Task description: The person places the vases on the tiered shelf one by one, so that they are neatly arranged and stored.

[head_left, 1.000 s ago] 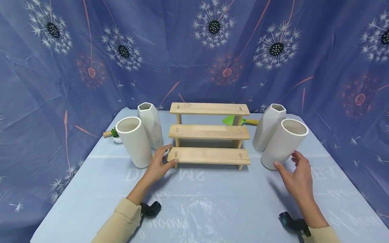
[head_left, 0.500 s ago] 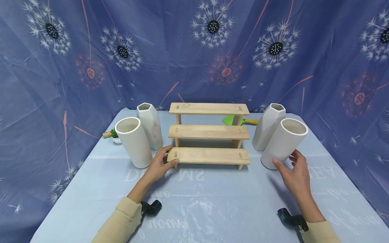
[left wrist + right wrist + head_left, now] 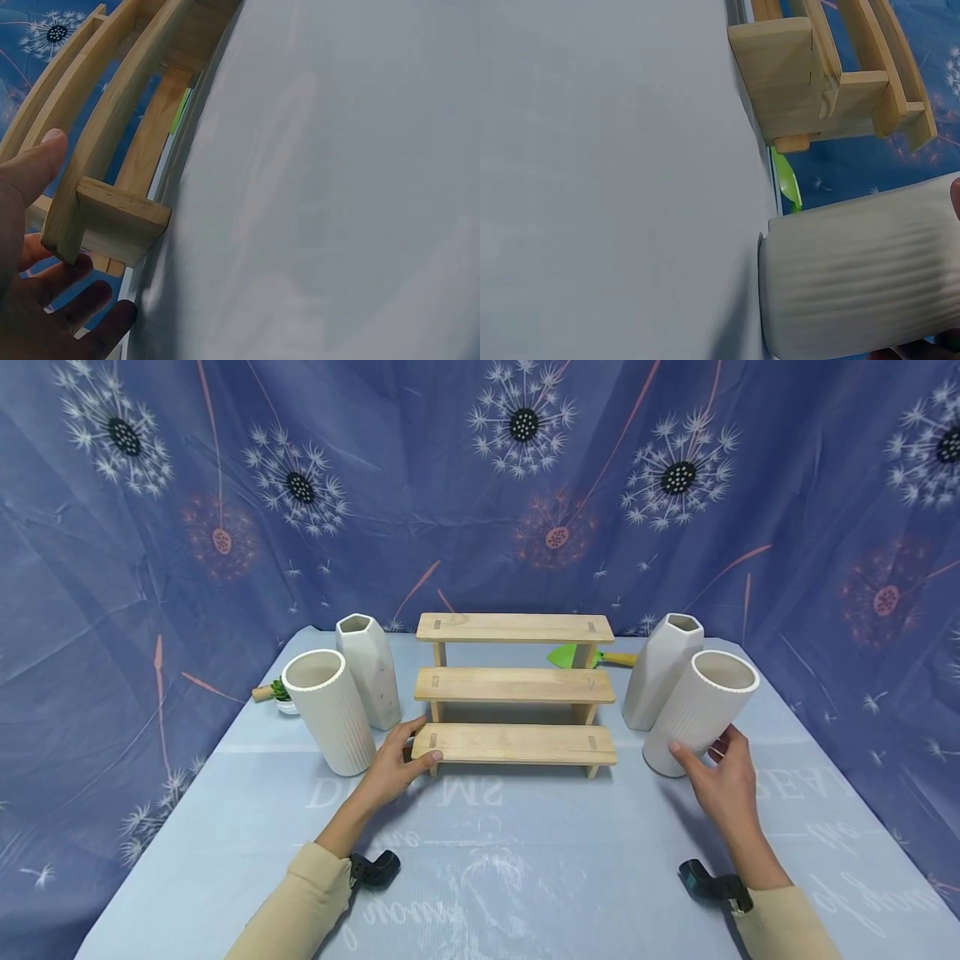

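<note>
A three-step wooden display stand [image 3: 513, 743] stands mid-table. My left hand [image 3: 392, 766] holds the left end of its lowest step, thumb in front and fingers around the end; in the left wrist view, the thumb [image 3: 49, 157] lies along the step's edge. To the right, my right hand [image 3: 723, 777] grips a white ribbed vase [image 3: 690, 718] low on its side. The right wrist view shows that vase [image 3: 855, 277] between thumb and fingers, its base at the tabletop. Close behind it stands a white faceted vase [image 3: 663, 672].
Left of the stand are another ribbed vase [image 3: 330, 714] and a faceted vase [image 3: 372, 672]. A small potted plant [image 3: 287, 700] sits beyond them. Behind the stand lies a green trowel [image 3: 566, 655] with a yellow handle. A dandelion-print curtain [image 3: 480, 527] hangs behind the table.
My right hand has moved slightly left and closer around the ribbed vase, its fingers curling further behind it. My left hand stays at the stand's end.
</note>
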`<state>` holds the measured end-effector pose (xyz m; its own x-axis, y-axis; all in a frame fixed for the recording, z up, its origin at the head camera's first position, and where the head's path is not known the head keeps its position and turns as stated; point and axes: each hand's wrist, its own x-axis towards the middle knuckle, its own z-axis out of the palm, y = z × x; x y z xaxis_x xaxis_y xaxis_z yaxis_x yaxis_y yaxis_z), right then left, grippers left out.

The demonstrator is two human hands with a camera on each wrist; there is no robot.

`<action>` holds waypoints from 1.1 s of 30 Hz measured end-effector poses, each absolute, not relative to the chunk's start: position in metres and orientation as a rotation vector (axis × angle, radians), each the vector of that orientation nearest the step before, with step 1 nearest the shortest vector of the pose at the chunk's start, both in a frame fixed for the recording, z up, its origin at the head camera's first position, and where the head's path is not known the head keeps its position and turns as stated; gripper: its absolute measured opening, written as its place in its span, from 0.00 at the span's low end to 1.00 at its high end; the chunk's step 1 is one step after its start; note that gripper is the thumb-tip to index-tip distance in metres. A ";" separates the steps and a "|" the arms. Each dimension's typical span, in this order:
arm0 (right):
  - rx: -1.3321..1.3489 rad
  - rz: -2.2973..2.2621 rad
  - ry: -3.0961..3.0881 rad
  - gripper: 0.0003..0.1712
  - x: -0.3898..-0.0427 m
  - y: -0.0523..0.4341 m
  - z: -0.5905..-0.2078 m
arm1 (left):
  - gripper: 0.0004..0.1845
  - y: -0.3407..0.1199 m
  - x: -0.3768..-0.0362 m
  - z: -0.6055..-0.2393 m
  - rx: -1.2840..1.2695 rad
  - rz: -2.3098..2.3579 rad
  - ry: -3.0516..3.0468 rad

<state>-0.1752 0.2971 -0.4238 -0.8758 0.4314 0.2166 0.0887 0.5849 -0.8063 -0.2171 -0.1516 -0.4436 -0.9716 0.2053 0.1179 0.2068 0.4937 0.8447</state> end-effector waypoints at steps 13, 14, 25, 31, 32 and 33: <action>-0.451 1.260 -2.383 0.49 -0.187 0.299 -0.426 | 0.39 -0.152 -0.220 -0.446 -0.380 -1.544 -2.733; -0.454 1.258 -2.382 0.49 -0.188 0.299 -0.426 | 0.39 -0.152 -0.220 -0.446 -0.375 -1.545 -2.736; -0.452 1.247 -2.402 0.49 -0.193 0.301 -0.428 | 0.39 -0.152 -0.222 -0.448 -0.377 -1.594 -2.741; -0.466 1.249 -2.412 0.49 -0.196 0.301 -0.427 | 0.38 -0.147 -0.211 -0.428 -0.375 -1.639 -2.743; -0.468 1.248 -2.412 0.49 -0.196 0.301 -0.427 | 0.38 -0.146 -0.209 -0.423 -0.375 -1.633 -2.750; -0.471 1.251 -2.410 0.49 -0.196 0.301 -0.427 | 0.37 -0.145 -0.207 -0.418 -0.383 -1.621 -2.755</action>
